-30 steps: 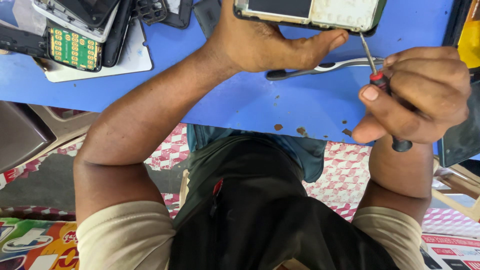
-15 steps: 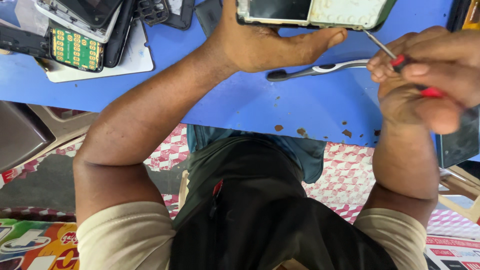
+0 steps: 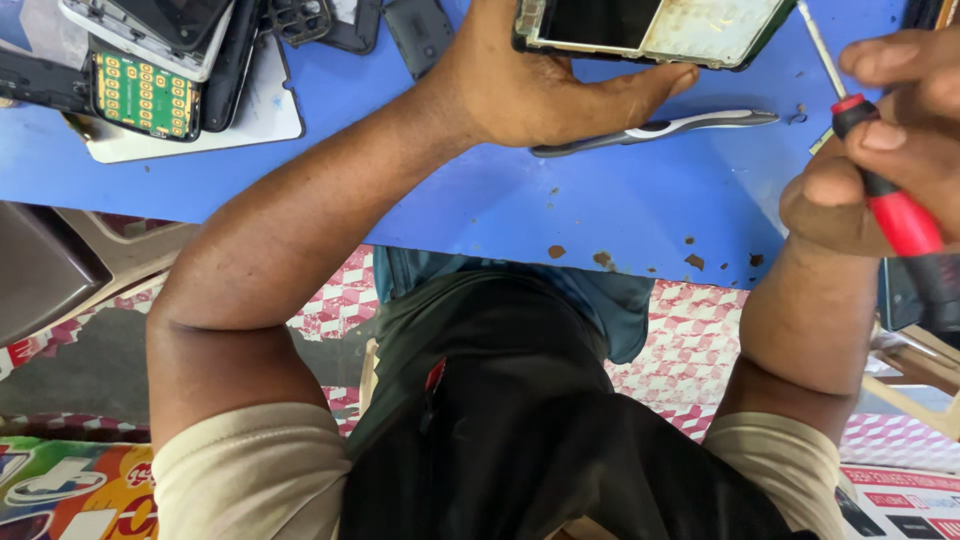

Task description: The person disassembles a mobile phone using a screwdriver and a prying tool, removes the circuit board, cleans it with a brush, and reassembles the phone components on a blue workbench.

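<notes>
Now, by parts:
Opened phone (image 3: pixel 650 25): lying at twelve o'clock on the blue table (image 3: pixel 480 200), dark screen beside a whitish, stained panel.
Left hand (image 3: pixel 545 85): closing around the phone's lower edge, pinning it down.
Right hand (image 3: pixel 885 150): gripping a red-handled screwdriver (image 3: pixel 890 200) at three o'clock, thin shaft pointing up-left.
Tweezers (image 3: pixel 655 130): lying just below the left thumb.

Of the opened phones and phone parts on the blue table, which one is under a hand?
The opened phone at top centre, pinned by the left hand; the stacked parts at top left lie untouched.
</notes>
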